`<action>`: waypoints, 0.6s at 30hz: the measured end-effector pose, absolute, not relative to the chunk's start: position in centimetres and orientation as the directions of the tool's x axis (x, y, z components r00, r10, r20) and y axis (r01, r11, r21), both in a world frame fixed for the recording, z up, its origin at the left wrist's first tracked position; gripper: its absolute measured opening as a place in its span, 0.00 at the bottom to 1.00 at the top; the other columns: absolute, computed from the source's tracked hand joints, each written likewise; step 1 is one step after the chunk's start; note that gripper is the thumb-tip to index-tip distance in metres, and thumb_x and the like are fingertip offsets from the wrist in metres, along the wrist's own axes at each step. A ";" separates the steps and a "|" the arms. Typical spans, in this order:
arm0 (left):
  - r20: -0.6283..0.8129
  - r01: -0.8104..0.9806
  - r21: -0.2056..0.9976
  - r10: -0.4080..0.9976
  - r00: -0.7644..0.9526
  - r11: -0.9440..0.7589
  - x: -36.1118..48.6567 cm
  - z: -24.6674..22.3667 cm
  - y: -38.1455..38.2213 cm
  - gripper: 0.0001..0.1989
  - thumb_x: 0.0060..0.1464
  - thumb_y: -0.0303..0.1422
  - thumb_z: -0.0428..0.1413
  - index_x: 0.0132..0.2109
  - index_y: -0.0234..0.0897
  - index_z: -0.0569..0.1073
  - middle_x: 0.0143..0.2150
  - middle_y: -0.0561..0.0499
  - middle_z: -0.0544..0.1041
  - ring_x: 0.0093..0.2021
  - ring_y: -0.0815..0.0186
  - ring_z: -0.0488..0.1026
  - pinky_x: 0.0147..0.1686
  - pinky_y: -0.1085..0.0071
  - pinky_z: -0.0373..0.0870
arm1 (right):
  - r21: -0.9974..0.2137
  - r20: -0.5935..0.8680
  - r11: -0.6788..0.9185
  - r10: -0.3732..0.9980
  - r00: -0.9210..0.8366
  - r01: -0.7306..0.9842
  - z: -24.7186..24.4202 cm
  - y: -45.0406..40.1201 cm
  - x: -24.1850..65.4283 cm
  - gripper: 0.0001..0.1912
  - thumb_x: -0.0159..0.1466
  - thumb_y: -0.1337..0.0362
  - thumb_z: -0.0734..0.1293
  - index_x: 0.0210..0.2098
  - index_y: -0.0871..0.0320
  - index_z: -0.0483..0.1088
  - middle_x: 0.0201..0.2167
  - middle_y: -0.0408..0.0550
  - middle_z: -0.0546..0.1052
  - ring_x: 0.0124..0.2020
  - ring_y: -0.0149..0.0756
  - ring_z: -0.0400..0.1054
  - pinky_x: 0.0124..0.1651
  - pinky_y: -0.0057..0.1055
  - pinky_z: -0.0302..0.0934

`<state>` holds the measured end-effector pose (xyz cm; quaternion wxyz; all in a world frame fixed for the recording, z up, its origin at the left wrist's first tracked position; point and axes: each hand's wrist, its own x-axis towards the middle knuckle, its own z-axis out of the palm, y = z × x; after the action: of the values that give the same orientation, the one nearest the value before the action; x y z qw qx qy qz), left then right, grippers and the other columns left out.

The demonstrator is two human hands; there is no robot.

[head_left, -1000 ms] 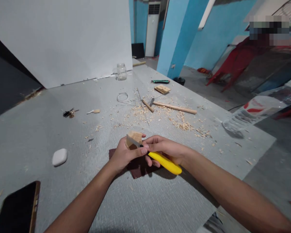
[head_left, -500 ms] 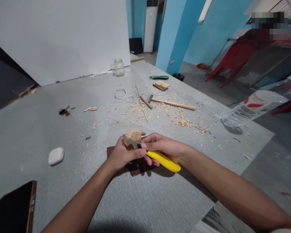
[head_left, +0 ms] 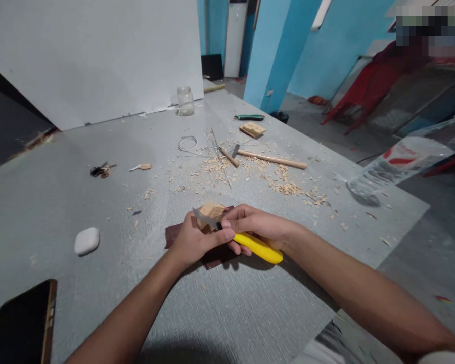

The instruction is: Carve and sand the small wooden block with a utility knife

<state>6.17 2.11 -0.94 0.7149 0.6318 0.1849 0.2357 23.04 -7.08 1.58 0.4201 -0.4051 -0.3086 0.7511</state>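
Observation:
A pale piece of wood (head_left: 212,211) is held in my left hand (head_left: 192,239), whose thumb reaches across to the knife near its handle. My right hand (head_left: 256,225) is closed round a knife with a yellow handle (head_left: 258,247). The knife's blade (head_left: 205,218) lies against the near face of the wood, its tip pointing left. Beneath both hands, a dark brown piece of material (head_left: 173,235) rests on the grey table (head_left: 136,288). Some of the fingers of each hand are hidden behind the wood and the handle.
Beyond my hands are a hammer (head_left: 273,159), wood shavings (head_left: 288,188), a wire coil (head_left: 187,143), wood blocks (head_left: 253,130), a green-black cutter (head_left: 249,118) and a glass jar (head_left: 185,101). A plastic bottle (head_left: 398,162) stands right; a white case (head_left: 87,240) and phone (head_left: 23,323) lie left.
The camera view has shifted slightly. The knife and my right thumb sit a little differently against the wood, and more of the brown material shows. Both hands keep their hold.

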 end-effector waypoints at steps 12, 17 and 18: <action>0.064 -0.062 0.998 0.573 0.817 -0.023 6.3 -1.3 2.7 0.13 0.54 0.39 0.69 0.43 0.37 0.81 0.38 0.48 0.85 0.38 0.62 0.82 0.44 0.66 0.78 | -0.873 -0.323 -0.334 0.942 -0.091 -0.355 1.6 -6.9 22.6 0.16 0.60 0.55 0.76 0.27 0.61 0.73 0.17 0.44 0.76 0.15 0.27 0.66 0.17 0.20 0.60; 0.029 0.002 0.998 0.536 0.844 -0.057 6.6 -0.5 2.8 0.11 0.59 0.40 0.65 0.36 0.36 0.79 0.31 0.50 0.84 0.34 0.64 0.81 0.41 0.68 0.77 | -0.888 -0.339 -0.311 0.941 0.024 -0.340 1.5 -6.8 22.2 0.18 0.57 0.54 0.78 0.25 0.61 0.73 0.17 0.44 0.75 0.14 0.27 0.66 0.18 0.22 0.60; 0.018 0.027 0.997 0.554 0.832 -0.073 6.6 -0.4 2.8 0.12 0.59 0.40 0.65 0.35 0.36 0.79 0.31 0.51 0.83 0.33 0.64 0.80 0.38 0.69 0.76 | -0.885 -0.345 -0.304 0.937 0.058 -0.352 1.4 -6.8 22.0 0.18 0.56 0.54 0.78 0.25 0.61 0.73 0.17 0.44 0.75 0.15 0.27 0.66 0.18 0.22 0.60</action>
<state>6.60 2.82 -0.37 0.6490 0.7036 0.2062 0.2030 21.98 -6.76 1.45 0.5163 -0.5125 -0.2854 0.6240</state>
